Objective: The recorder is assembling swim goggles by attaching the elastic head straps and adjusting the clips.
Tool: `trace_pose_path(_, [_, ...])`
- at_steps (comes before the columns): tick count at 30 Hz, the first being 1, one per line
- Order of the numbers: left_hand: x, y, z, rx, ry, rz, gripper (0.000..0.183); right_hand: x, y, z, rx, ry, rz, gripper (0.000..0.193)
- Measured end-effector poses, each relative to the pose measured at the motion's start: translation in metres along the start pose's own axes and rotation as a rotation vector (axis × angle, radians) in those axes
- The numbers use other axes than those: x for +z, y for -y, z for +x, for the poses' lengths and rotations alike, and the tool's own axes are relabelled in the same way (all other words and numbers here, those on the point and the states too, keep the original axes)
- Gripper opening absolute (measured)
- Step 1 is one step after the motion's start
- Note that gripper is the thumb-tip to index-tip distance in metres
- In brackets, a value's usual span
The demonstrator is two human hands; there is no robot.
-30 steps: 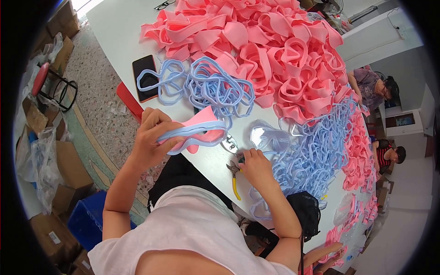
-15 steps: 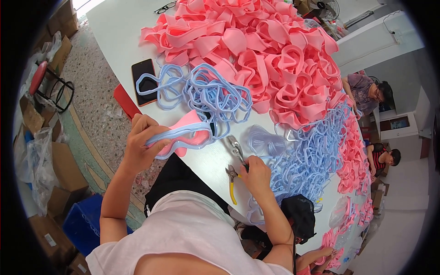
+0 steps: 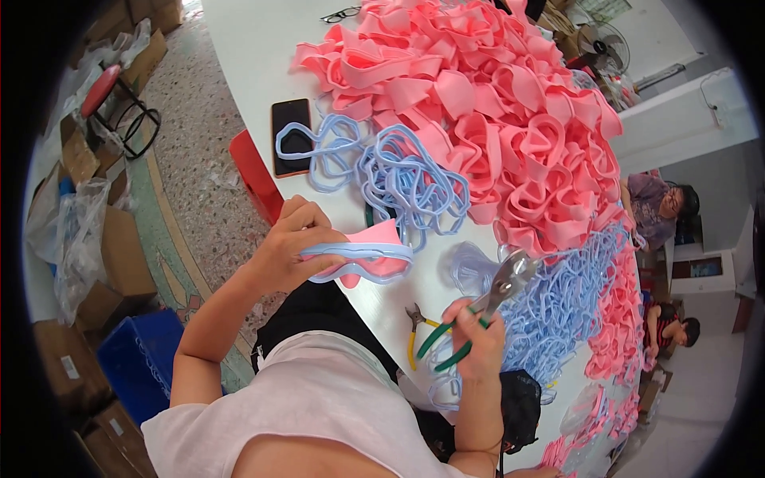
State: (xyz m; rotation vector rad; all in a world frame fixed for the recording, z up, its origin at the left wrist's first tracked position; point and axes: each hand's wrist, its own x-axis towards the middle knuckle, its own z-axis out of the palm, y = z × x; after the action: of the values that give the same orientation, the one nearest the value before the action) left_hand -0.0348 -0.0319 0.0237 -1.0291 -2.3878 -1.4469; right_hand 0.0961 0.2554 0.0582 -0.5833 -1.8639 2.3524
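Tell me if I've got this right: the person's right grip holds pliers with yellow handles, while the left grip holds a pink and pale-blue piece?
Not quite: the head view shows that the pliers in the right grip have green handles, not yellow. The left grip does hold a pink and pale-blue piece.

You are working under bright, diffuse light, the white table (image 3: pixel 386 307) shining between your left hand (image 3: pixel 296 243) and your right hand (image 3: pixel 480 344). Glints are catching on the pliers (image 3: pixel 508 281) there; soft shadows are lying among the pink straps (image 3: pixel 494 88) beyond. Fisheye distortion is bending edges far outside both hands, black ringing the corners.
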Motion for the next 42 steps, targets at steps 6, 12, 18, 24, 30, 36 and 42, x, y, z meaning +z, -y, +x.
trace_pose_path(6, [-0.005, 0.0, 0.001, 0.01, 0.017, 0.012, 0.026, 0.02, -0.021, -0.044, 0.555, 0.154, 0.388, 0.009])
trace_pose_path(12, [-0.006, 0.003, 0.002, 0.044, 0.033, -0.011, 0.026, 0.013, -0.018, -0.059, 0.676, 0.65, 0.595, 0.02])
trace_pose_path(18, [-0.013, -0.001, 0.001, 0.079, 0.076, -0.018, 0.026, 0.012, -0.003, -0.047, 0.461, 0.614, 0.541, 0.031])
trace_pose_path(24, [-0.016, 0.001, -0.003, 0.09, 0.052, -0.012, 0.026, 0.019, -0.013, -0.042, 0.131, 0.457, 0.126, 0.041])
trace_pose_path(30, [-0.022, 0.0, -0.006, 0.066, 0.03, 0.011, 0.025, 0.018, -0.016, -0.032, -0.158, 0.34, -0.223, 0.047])
trace_pose_path(36, [-0.022, 0.009, -0.009, 0.054, -0.015, 0.052, 0.025, 0.029, -0.05, -0.028, -0.173, 0.228, -0.567, 0.046])
trace_pose_path(42, [-0.026, 0.015, -0.015, 0.022, -0.026, 0.071, 0.025, 0.034, -0.086, -0.012, -0.305, 0.295, -0.446, 0.053])
